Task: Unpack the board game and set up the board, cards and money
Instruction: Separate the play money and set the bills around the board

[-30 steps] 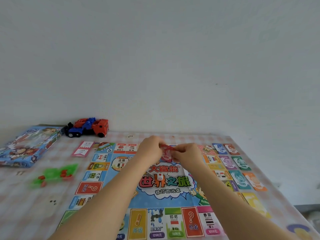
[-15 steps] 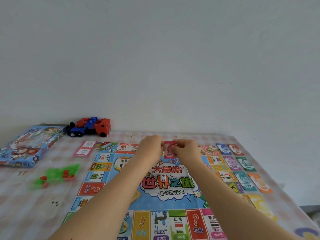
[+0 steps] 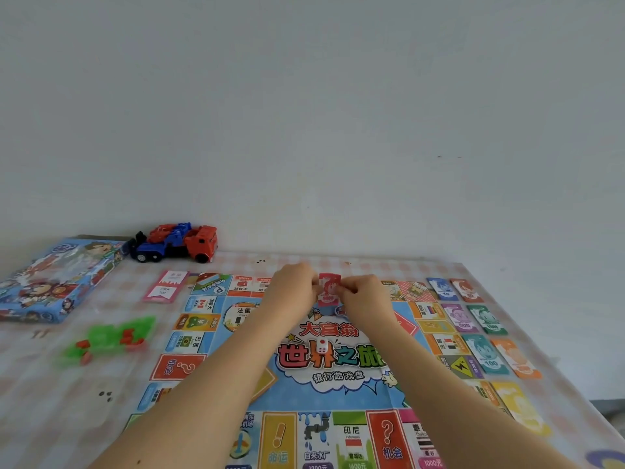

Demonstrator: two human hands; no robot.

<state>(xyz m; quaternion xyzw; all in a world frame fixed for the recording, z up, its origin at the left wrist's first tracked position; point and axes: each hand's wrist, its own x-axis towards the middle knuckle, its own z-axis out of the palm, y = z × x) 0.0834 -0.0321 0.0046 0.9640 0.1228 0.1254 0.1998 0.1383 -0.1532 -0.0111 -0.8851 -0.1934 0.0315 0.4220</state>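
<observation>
The colourful game board [image 3: 338,390] lies flat on the checked tablecloth. Over its far edge, my left hand [image 3: 294,287] and my right hand [image 3: 363,296] together pinch a small red pack of cards or notes [image 3: 327,288], one hand at each side. A white die [image 3: 322,346] sits on the board's middle. Paper money notes [image 3: 483,350] in several colours lie in rows along the board's right side. A pink card stack [image 3: 165,286] lies off the far left corner.
The blue game box [image 3: 57,282] rests at the far left, with a red and blue toy truck [image 3: 177,243] beside it against the wall. A green plastic bag of small red pieces [image 3: 108,340] lies left of the board. The table's right edge runs just beyond the money.
Both hands have moved a little farther away over the board's far edge, and the red pack between them now stands more upright and shows more plainly.
</observation>
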